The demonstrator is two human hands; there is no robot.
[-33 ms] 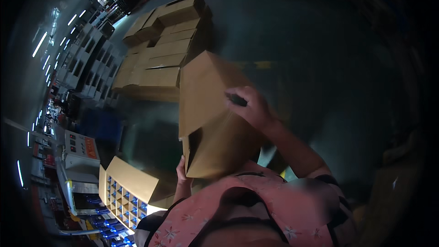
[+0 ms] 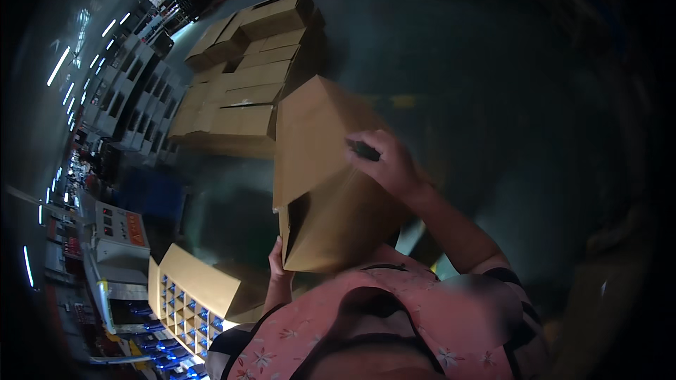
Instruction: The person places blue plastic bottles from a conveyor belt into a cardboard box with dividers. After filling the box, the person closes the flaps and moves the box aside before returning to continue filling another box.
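In front of my body, a brown cardboard carton (image 2: 334, 218) is tilted, with a broad flap (image 2: 310, 141) facing up and a dark gap at its near left corner. My right hand (image 2: 384, 162) is closed over the carton's upper right side, fingers and thumb bent around a dark oval spot; whether this is a hand hole or a small object I cannot tell. At the lower left edge my left hand (image 2: 277, 260) grips the carton, its thumb side showing and its other fingers hidden behind the cardboard.
At lower left stands an open carton (image 2: 201, 274) with dividers and several blue-topped bottles, beside more blue bottles (image 2: 165, 355). Behind it is a pale control box (image 2: 121, 229). A block of brown cartons (image 2: 232, 109) stands ahead, with grey crates (image 2: 130, 109) farther left.
The view has shifted slightly, so the surroundings sit a little farther left. Both hands keep the same hold on the carton.
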